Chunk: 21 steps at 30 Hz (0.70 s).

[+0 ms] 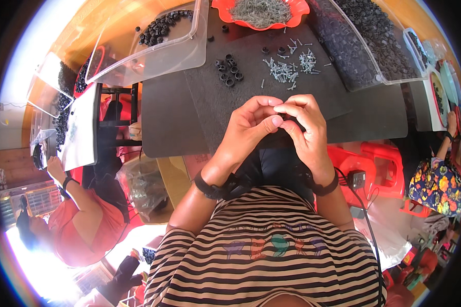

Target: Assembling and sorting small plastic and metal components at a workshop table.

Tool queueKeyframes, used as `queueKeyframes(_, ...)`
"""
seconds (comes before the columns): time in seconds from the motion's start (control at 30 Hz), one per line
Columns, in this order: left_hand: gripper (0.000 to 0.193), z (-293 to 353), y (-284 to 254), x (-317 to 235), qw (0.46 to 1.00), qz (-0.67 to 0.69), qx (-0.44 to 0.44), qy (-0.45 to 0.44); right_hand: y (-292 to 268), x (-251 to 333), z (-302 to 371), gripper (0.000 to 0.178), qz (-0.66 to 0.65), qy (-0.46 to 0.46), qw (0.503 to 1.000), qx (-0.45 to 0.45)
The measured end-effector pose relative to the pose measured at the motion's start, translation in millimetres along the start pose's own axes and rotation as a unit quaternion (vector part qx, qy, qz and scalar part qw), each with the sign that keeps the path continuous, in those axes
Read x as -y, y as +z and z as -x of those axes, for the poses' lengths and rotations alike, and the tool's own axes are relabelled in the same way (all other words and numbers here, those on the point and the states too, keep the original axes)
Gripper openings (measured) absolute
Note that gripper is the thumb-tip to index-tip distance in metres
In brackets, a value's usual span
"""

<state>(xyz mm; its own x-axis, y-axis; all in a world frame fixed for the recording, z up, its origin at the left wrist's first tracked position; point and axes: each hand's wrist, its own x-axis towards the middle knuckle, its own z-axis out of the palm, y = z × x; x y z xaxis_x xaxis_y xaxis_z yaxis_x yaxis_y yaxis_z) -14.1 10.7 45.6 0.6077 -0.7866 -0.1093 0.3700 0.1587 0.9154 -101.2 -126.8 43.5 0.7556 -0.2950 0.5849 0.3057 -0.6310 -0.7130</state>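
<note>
My left hand (251,123) and my right hand (306,125) meet above the front part of the dark table (169,117). Their fingertips pinch together around a small dark part (281,116), mostly hidden by the fingers, so its kind cannot be made out. Beyond the hands lie loose silver screws (281,70), with another little heap of screws (308,61) to their right. A cluster of black ring-shaped caps (230,71) sits to the left of the screws.
A red scalloped bowl (220,6) full of screws stands at the far edge. Clear plastic bins flank it: the left bin (189,56) and the right bin (343,56) hold black parts. Co-workers sit at either side, one in a coral shirt (95,225). A red stool (384,169) stands below right.
</note>
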Motion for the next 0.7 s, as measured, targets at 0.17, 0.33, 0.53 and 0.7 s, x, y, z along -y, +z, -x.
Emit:
queueKeyframes(0.17, 0.025, -4.9, -5.3, 14.5, 0.999, 0.032, -0.006, 0.02, 5.2, -5.1, 5.6, 0.026, -0.017, 0.015, 0.999, -0.049)
queueKeyframes(0.33, 0.022, -2.6, -9.2, 13.4, 1.0, 0.006, 0.001, -0.013, 6.4, -8.9, 9.4, 0.022, 0.018, -0.034, 0.996, -0.086)
queueKeyframes(0.53, 0.021, -2.9, -4.5, 9.3, 0.999, -0.046, -0.014, 0.009, 7.6, -15.2, 11.9, 0.018, -0.009, -0.031, 0.997, -0.072)
queueKeyframes(0.7, 0.022, 0.0, -7.0, 9.3, 0.997, -0.062, 0.016, 0.034, 8.7, -10.4, 9.6, 0.012, -0.016, -0.03, 0.998, -0.055)
